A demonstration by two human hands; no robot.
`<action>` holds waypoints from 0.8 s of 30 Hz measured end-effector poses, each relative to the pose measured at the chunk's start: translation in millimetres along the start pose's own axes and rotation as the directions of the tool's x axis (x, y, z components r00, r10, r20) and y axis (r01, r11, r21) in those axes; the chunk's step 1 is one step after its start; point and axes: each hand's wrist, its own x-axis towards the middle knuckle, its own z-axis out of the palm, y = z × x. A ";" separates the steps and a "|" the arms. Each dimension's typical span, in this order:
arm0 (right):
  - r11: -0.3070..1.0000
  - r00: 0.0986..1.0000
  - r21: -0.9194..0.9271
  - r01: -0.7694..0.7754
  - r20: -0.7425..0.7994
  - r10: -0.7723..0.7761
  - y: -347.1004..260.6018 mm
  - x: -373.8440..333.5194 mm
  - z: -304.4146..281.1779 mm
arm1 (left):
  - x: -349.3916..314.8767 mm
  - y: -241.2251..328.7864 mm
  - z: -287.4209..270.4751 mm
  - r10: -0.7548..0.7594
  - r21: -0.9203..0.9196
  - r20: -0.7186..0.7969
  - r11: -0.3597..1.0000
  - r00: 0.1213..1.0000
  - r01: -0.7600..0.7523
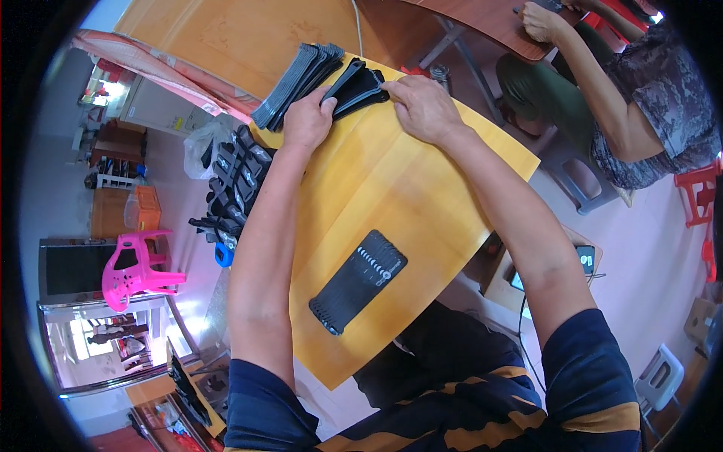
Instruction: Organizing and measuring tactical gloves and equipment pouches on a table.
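At the far end of the yellow table (452,218), a fanned bundle of flat black pieces with grey edges (358,94) lies between my hands. My left hand (307,120) is closed on its left side, thumb on top. My right hand (425,109) pinches its right edge with the fingertips. Left of it, touching or nearly touching my left hand, is a stack of grey-black flat strips (290,79). Nearer to me, between my forearms, rests an overlapping stack of flat black rectangular pieces with white print (360,282).
Beside the table's left edge is a heap of black strapped items (237,177) with a clear plastic bag (199,147). A pink plastic stool (132,267) stands farther left. At the right, another person (602,98) sits by a brown table (482,22). A small stand (553,264) holds a device.
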 end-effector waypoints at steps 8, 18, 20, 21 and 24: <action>0.997 0.998 -0.058 0.057 0.043 -0.055 -0.9 -1.5 2.0 | 1.7 -4.9 -1.3 -0.009 0.003 0.017 1.000 1.000 0.008; 0.999 0.999 -0.043 0.031 0.018 -0.030 -2.1 -0.3 -0.3 | 4.9 -5.6 -1.3 -0.027 0.025 0.011 0.999 1.000 0.026; 1.000 1.000 0.016 0.001 0.020 -0.002 -0.3 2.1 -0.2 | 4.2 -6.2 -1.1 -0.019 0.020 -0.006 1.000 1.000 0.020; 1.000 1.000 0.016 0.008 0.019 -0.009 0.2 5.3 0.0 | 2.8 -6.5 -0.8 -0.025 0.017 -0.007 1.000 1.000 0.025; 0.972 0.973 0.093 -0.215 0.110 0.205 -4.8 21.5 3.1 | -1.0 -8.2 3.6 -0.040 -0.003 -0.025 0.999 0.999 0.040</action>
